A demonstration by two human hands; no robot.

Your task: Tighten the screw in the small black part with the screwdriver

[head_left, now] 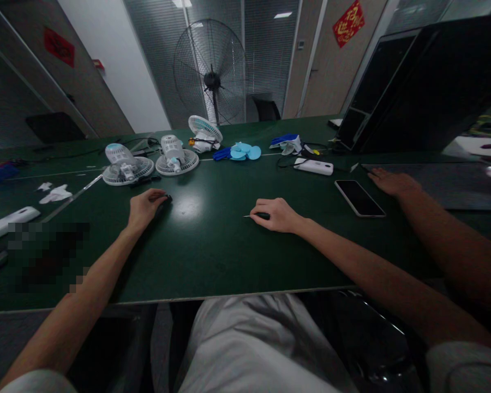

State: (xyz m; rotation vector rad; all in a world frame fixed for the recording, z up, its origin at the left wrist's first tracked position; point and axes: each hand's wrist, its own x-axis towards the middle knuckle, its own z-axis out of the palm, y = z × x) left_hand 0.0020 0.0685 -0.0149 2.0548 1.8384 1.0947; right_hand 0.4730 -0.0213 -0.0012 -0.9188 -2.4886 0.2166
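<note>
rh grips screwdriver, lh pinches blk pc.

An office, shown by glass partitions fitted with blinds, doors hung with red decorations, a long green table

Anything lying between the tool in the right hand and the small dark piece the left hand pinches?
Nothing visible: between the black-handled tool in the right hand and the small dark piece in the left hand, only green tabletop shows, with reflected light.
</note>
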